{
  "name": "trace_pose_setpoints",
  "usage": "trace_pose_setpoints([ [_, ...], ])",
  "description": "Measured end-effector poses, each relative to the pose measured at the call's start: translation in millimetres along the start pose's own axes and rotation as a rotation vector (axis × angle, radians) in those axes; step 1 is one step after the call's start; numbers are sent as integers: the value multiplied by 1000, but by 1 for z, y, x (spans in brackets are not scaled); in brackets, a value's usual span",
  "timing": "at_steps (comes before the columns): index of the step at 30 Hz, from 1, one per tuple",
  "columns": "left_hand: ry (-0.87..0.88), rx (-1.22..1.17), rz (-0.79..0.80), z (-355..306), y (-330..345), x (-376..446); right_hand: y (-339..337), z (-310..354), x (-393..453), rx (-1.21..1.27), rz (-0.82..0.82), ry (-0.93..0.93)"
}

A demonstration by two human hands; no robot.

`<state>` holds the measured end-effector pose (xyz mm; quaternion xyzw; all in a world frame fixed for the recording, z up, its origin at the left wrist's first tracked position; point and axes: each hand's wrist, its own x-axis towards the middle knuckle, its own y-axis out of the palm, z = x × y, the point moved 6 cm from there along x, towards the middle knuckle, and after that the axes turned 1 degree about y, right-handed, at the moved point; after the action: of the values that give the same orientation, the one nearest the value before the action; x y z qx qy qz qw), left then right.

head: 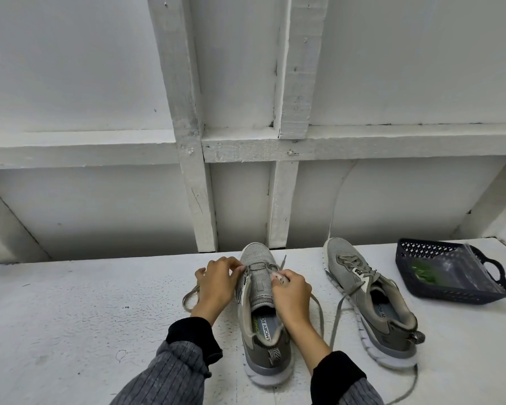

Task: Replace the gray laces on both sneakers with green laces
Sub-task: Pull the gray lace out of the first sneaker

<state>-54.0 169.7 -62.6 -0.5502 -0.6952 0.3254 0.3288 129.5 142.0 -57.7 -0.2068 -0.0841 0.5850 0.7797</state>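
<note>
Near sneaker: the gray knit low-top sneaker with a white sole (263, 325) stands on the white painted bench top (70, 317) right in front of me, toe pointing away.
Its lace: the flat gray woven lace (319, 311) is pulled out of most eyelets; loose lengths trail on the bench either side, and only the rows near the toe look threaded.
My left hand (216, 283): fingers curled, pinching the lace at the eyelets on the shoe's left side.
My right hand (289, 287): fingers curled, pinching the lace on the tongue's right edge.
Handling, as I judge it: the lace is light, limp and slightly grippy, so it should drag through the eyelets; best taken close to the eyelet and drawn out straight. The shoe is light enough to slide, so one hand should steady it.
Second sneaker: the matching gray sneaker (374, 305) lies to the right, laces loosened but threaded.
Green laces: something green shows inside a clear plastic bag (450, 273) in the dark blue perforated plastic basket (415, 279) at far right; I cannot tell more.
</note>
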Motion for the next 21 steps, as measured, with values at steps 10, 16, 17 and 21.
trace_pose_setpoints([
  [10, -214, -538, -230, 28, -19, -4, 0, 5, -2, -85, -37, -67],
  [16, -446, -679, -514, 64, -43, -10, 0, 4, -2, -75, -39, -78],
  [17, -479, -678, -534, 71, -43, -10, 0, 3, -2, -74, -40, -77],
  [21, -455, -591, -455, 71, -39, -12, 2, 1, 0, -83, -42, -71],
])
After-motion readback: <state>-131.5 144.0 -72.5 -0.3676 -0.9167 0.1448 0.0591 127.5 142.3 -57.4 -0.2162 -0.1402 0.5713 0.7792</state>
